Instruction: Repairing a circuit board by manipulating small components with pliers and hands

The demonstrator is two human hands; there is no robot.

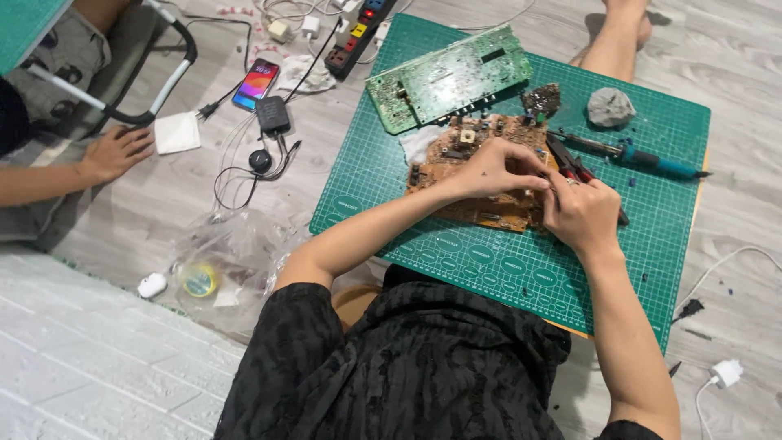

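Observation:
A brown circuit board (468,147) lies on a green cutting mat (521,261). My left hand (498,167) rests on the board's right part, fingers pinched together at its edge. My right hand (580,213) meets it from the right, fingers curled; what they pinch between them is too small to tell. Red-handled pliers (570,167) lie just behind my right hand. A green circuit board (448,77) lies at the mat's far edge.
A blue-handled soldering iron (635,155) and a grey lump (611,107) lie on the mat's right. A phone (256,83), power strip (358,37), adapter (273,114) and cables lie on the floor to the left. Another person's hand (118,151) rests there.

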